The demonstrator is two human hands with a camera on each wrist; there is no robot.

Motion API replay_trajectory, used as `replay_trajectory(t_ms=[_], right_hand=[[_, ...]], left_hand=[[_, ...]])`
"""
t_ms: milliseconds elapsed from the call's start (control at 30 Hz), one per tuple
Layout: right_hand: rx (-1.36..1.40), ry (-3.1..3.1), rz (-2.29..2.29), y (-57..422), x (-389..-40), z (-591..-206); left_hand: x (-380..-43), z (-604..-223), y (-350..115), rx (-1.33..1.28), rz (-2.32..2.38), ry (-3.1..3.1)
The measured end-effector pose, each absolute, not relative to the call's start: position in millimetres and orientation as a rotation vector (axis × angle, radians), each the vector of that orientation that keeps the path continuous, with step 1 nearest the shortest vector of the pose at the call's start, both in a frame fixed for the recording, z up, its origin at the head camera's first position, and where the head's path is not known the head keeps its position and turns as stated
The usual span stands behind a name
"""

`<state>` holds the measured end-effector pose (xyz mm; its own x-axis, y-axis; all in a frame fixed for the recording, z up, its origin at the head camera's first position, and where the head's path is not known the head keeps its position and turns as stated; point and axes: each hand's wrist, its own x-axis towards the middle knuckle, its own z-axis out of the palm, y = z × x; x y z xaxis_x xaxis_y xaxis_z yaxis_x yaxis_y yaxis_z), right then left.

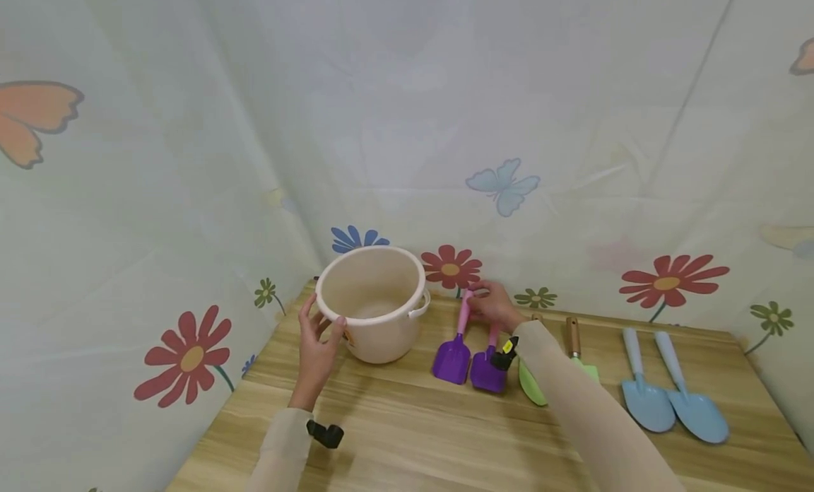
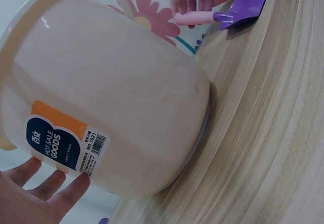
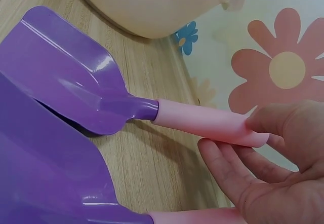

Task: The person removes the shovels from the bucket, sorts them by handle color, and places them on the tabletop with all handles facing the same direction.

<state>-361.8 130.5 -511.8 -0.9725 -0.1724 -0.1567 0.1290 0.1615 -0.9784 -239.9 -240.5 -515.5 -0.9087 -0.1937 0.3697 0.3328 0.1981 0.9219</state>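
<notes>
A cream bucket (image 1: 381,340) stands upright on the wooden table, with a label (image 2: 66,138) on its side. My left hand (image 1: 316,350) is at the bucket's near left side, fingers spread; in the left wrist view the fingertips touch the wall by the label. To the right of the bucket, my right hand (image 1: 494,307) pinches the pink handle end of a purple toy shovel (image 3: 71,72) between thumb and fingers. The handle is raised off the wood, and the blade points toward me. A second purple shovel (image 1: 487,372) lies just beside it, its handle partly behind the hand.
Right of the purple shovels lie two green tools with wooden handles (image 1: 574,336), partly hidden by my right forearm. Farther right are two light blue trowels (image 1: 649,406). A flowered curtain (image 1: 407,124) hangs behind the table (image 1: 420,435) and along its left side.
</notes>
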Motion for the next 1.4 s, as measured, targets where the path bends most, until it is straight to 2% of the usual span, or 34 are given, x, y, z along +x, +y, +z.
replay_trajectory(t_ms=[767,1400], right_hand=[[-0.103,2.215,-1.789,137,-351,-511],[-0.336,2.205,-1.842,163,-336,-516]], left_hand=[[-238,-515,-240,-0.123,-1.742,-2.09],[-241,-517,-241,-0.101,-1.698,-2.122]])
